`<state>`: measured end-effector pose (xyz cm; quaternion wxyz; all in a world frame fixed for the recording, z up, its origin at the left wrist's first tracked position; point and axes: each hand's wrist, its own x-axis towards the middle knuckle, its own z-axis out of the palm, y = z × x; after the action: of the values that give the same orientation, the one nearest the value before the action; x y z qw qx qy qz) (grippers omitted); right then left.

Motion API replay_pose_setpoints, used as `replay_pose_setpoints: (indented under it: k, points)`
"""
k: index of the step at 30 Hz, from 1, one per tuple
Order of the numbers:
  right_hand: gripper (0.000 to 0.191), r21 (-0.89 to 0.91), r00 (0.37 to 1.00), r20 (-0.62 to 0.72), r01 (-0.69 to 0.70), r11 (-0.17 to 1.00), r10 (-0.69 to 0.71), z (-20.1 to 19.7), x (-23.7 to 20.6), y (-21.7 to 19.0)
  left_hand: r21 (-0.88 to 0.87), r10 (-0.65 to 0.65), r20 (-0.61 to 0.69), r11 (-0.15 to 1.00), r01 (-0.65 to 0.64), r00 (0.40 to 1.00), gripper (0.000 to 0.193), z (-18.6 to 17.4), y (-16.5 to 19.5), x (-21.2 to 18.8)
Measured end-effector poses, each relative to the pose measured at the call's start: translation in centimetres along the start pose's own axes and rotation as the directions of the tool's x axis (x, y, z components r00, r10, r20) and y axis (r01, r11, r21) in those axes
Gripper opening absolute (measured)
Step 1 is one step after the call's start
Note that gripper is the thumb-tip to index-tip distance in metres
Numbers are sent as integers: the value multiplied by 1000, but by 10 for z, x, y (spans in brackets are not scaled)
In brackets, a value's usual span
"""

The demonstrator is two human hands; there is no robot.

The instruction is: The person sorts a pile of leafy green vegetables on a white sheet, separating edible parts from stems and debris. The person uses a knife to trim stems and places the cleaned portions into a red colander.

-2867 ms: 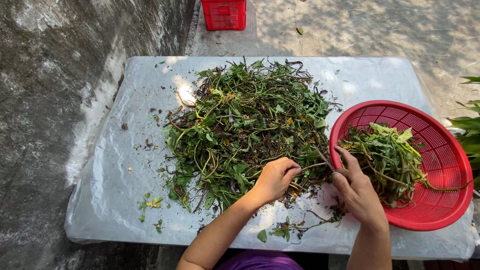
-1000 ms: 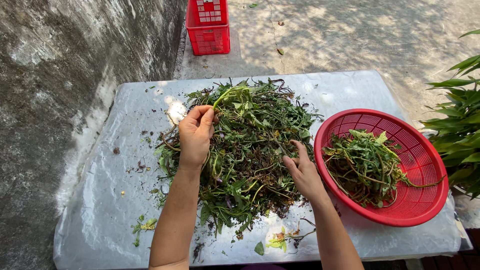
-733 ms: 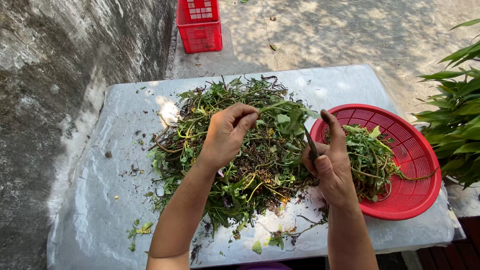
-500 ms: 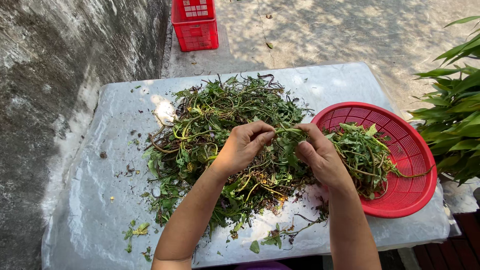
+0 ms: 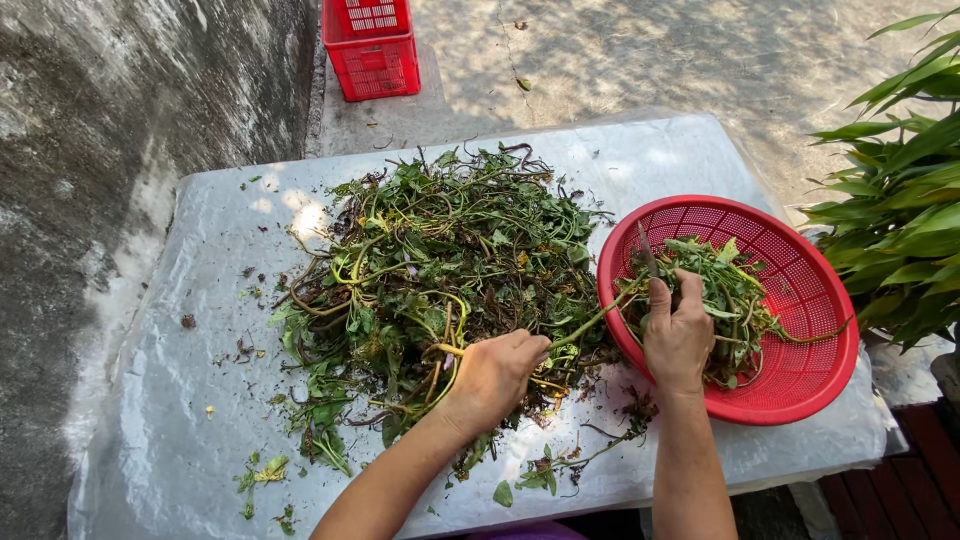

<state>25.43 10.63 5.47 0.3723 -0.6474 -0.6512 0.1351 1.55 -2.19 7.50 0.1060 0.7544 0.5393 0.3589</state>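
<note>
A big heap of green leafy vines (image 5: 440, 250) lies on a table covered with clear plastic sheet (image 5: 200, 400). My left hand (image 5: 495, 375) rests at the heap's near edge, pinching a long green stem (image 5: 585, 325) that runs up toward the right. My right hand (image 5: 678, 335) is closed on a small knife (image 5: 647, 250), its blade pointing up over the rim of a round red basket (image 5: 800, 370). The basket holds cut green sprigs (image 5: 735, 290). The stem's far end meets the knife hand at the basket rim.
A red plastic crate (image 5: 370, 45) stands on the ground beyond the table. A grey concrete wall (image 5: 110, 130) runs along the left. A leafy plant (image 5: 900, 200) crowds the right edge. Loose leaf scraps (image 5: 265, 475) lie near the table's front.
My left hand came down from the top of the heap to its near edge, drawing out one stem. My right hand shifted right to the basket rim with the knife.
</note>
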Motion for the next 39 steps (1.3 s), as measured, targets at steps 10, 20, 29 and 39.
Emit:
replay_pose_setpoints:
  k: [10,20,29,39]
  points:
    - [73,101,935,352,-72,992,32,-66,5,-6,101,-39,-121,994,51,992,13,2,-10,-6]
    - [37,427,770,360,367,826,-528,-33,-27,-45,27,-51,-236,998,59,971,29,-15,-11,8]
    - [42,322,971,-3,229,919,-241,-44,-2,-4,211,8,-285,976,54,958,10,-15,-35,-5]
    - [53,-57,984,-84,-163,985,158,-1,20,35,192,37,-259,981,14,965,11,5,-12,-12]
